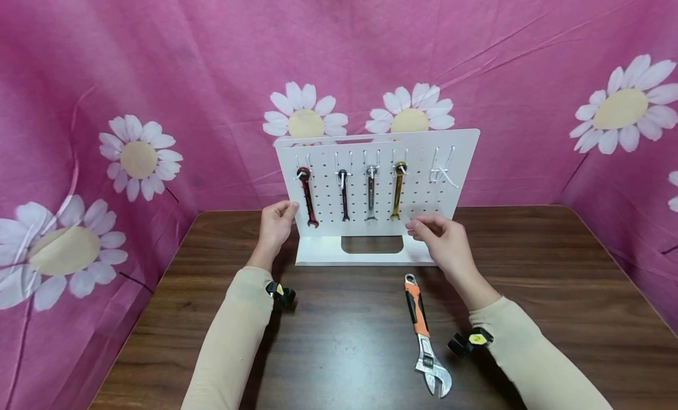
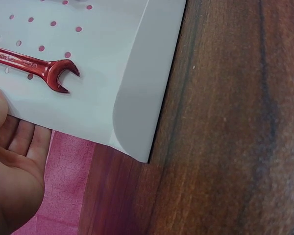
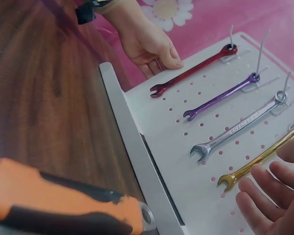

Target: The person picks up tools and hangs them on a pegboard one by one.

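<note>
My left hand (image 1: 275, 227) grips the left edge of a white pegboard stand (image 1: 328, 245), thumb on the front face and fingers behind. Close by hangs a red wrench (image 1: 308, 198) on a hook. To its right hang a purple wrench (image 3: 220, 97), a silver wrench (image 1: 371, 195) and a gold wrench (image 1: 398, 192), all with open ends down. My right hand (image 1: 445, 245) hovers before the board's lower right, loosely bent fingers beside the gold wrench and nothing in them. An adjustable wrench (image 1: 418, 316) with an orange and black handle lies on the table below it.
A bare hook (image 1: 441, 173) juts from the board at far right. The stand rests on a dark wood table (image 1: 339, 351), near its back edge. Behind and at both sides hangs a pink curtain (image 1: 222, 104) with white daisies.
</note>
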`<state>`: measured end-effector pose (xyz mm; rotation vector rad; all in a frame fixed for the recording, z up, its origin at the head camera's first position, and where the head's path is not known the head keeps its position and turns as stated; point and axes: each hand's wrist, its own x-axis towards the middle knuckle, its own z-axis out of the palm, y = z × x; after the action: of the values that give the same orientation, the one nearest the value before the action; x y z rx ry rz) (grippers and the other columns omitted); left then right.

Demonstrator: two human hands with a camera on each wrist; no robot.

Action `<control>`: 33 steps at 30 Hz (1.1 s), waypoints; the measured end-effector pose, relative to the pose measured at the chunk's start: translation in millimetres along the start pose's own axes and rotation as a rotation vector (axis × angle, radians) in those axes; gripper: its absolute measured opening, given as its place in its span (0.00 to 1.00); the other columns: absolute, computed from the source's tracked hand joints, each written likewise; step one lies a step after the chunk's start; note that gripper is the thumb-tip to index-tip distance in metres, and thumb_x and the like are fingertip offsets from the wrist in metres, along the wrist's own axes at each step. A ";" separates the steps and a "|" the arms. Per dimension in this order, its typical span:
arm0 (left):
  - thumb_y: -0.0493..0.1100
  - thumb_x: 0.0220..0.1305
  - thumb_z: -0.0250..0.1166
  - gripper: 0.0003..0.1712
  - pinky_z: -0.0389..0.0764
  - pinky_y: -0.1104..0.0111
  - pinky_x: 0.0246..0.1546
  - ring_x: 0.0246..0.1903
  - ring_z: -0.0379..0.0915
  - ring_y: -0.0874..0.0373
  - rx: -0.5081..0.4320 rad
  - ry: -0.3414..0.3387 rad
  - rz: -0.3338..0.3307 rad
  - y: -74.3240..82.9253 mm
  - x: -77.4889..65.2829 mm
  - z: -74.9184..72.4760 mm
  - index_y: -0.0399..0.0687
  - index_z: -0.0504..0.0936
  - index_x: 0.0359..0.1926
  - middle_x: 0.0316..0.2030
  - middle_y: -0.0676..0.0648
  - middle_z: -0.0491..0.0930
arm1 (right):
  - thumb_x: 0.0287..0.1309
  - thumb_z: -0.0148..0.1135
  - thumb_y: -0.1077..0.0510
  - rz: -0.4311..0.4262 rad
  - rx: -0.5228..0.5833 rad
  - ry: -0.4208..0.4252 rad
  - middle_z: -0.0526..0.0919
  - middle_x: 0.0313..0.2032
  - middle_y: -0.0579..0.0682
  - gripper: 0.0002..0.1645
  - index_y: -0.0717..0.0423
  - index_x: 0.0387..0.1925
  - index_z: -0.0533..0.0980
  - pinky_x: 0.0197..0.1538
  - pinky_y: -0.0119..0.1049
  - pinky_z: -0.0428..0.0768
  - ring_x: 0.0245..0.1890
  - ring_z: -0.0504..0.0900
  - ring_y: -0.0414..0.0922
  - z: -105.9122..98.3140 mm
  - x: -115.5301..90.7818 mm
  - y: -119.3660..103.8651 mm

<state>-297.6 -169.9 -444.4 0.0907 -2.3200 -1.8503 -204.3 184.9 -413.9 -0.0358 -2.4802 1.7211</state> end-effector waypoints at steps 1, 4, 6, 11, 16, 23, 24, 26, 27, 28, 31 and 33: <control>0.43 0.80 0.65 0.17 0.88 0.51 0.62 0.39 0.80 0.68 0.000 0.001 -0.002 0.3 0.1 -0.2 0.30 0.89 0.52 0.32 0.52 0.87 | 0.79 0.63 0.52 -0.005 -0.001 -0.005 0.90 0.53 0.65 0.22 0.67 0.59 0.83 0.49 0.20 0.85 0.38 0.87 0.27 -1.9 -3.0 0.0; 0.43 0.81 0.64 0.17 0.88 0.50 0.62 0.39 0.80 0.69 0.003 -0.001 -0.003 0.8 0.5 -0.9 0.30 0.88 0.52 0.31 0.54 0.86 | 0.79 0.63 0.52 -0.018 0.006 -0.015 0.90 0.52 0.65 0.23 0.69 0.59 0.82 0.48 0.20 0.85 0.38 0.88 0.27 -7.1 -11.4 -0.6; 0.43 0.81 0.64 0.17 0.88 0.50 0.62 0.38 0.79 0.69 0.002 -0.004 -0.003 1.1 0.6 -0.7 0.30 0.88 0.52 0.30 0.56 0.85 | 0.79 0.63 0.53 -0.023 0.021 -0.022 0.91 0.51 0.64 0.23 0.70 0.59 0.82 0.49 0.21 0.86 0.38 0.88 0.27 -10.2 -16.9 -0.8; 0.42 0.80 0.64 0.16 0.90 0.55 0.59 0.37 0.80 0.70 -0.003 -0.005 -0.002 0.6 0.9 0.4 0.29 0.88 0.52 0.29 0.59 0.84 | 0.79 0.64 0.55 -0.017 0.061 -0.036 0.93 0.45 0.54 0.21 0.71 0.57 0.81 0.49 0.24 0.88 0.38 0.90 0.31 -15.1 -29.7 0.6; 0.40 0.80 0.64 0.16 0.91 0.66 0.53 0.36 0.79 0.73 -0.015 0.001 0.006 -0.2 1.1 0.2 0.28 0.88 0.51 0.28 0.61 0.84 | 0.78 0.64 0.56 -0.009 0.042 -0.045 0.93 0.43 0.51 0.18 0.69 0.56 0.82 0.48 0.26 0.89 0.38 0.90 0.33 -18.5 -41.5 3.0; 0.40 0.80 0.64 0.16 0.91 0.66 0.52 0.35 0.80 0.72 -0.009 0.009 0.016 -1.8 1.2 -0.1 0.28 0.88 0.51 0.29 0.58 0.85 | 0.78 0.65 0.57 -0.010 0.015 -0.047 0.93 0.39 0.51 0.18 0.70 0.54 0.82 0.46 0.27 0.89 0.37 0.91 0.35 -23.4 -55.5 8.2; 0.40 0.80 0.64 0.15 0.91 0.65 0.52 0.36 0.80 0.71 -0.006 0.011 0.017 -1.7 1.0 0.0 0.28 0.88 0.51 0.30 0.57 0.86 | 0.78 0.65 0.57 -0.004 0.009 -0.051 0.93 0.39 0.50 0.18 0.70 0.55 0.82 0.46 0.27 0.89 0.37 0.91 0.36 -24.1 -57.3 9.3; 0.40 0.80 0.64 0.15 0.91 0.63 0.53 0.37 0.80 0.71 0.000 0.012 0.017 -1.7 0.9 0.3 0.28 0.88 0.51 0.31 0.54 0.87 | 0.78 0.64 0.56 0.012 0.011 -0.058 0.93 0.39 0.50 0.19 0.71 0.55 0.82 0.47 0.29 0.90 0.37 0.92 0.38 -25.2 -60.2 11.4; 0.40 0.80 0.64 0.15 0.91 0.63 0.54 0.37 0.80 0.71 -0.002 0.012 0.016 -1.8 0.9 0.5 0.28 0.88 0.51 0.32 0.53 0.87 | 0.78 0.64 0.56 0.020 0.004 -0.063 0.93 0.39 0.50 0.19 0.70 0.55 0.82 0.47 0.29 0.90 0.38 0.92 0.39 -25.8 -61.7 12.7; 0.40 0.80 0.64 0.15 0.91 0.63 0.54 0.38 0.80 0.70 -0.004 0.012 0.014 -1.7 0.7 0.7 0.28 0.88 0.51 0.33 0.52 0.87 | 0.78 0.64 0.56 0.025 0.008 -0.070 0.93 0.40 0.51 0.19 0.70 0.55 0.82 0.47 0.29 0.90 0.38 0.92 0.40 -26.2 -63.2 13.8; 0.40 0.81 0.64 0.15 0.91 0.64 0.54 0.38 0.81 0.70 0.000 0.011 0.012 -1.3 0.2 0.9 0.28 0.88 0.51 0.35 0.50 0.88 | 0.79 0.64 0.56 0.030 0.018 -0.091 0.93 0.41 0.54 0.19 0.71 0.55 0.81 0.47 0.29 0.90 0.39 0.93 0.39 -26.8 -67.6 16.5; 0.40 0.81 0.64 0.15 0.91 0.63 0.54 0.38 0.81 0.71 0.002 0.010 0.010 -0.9 -0.1 1.0 0.28 0.88 0.51 0.35 0.50 0.89 | 0.79 0.64 0.57 0.026 0.034 -0.103 0.93 0.42 0.57 0.19 0.72 0.55 0.81 0.46 0.29 0.90 0.38 0.92 0.38 -26.5 -70.7 18.4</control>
<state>-297.7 -169.2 -445.5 0.0881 -2.3109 -1.8388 -132.0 209.8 -428.1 0.0247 -2.5328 1.8193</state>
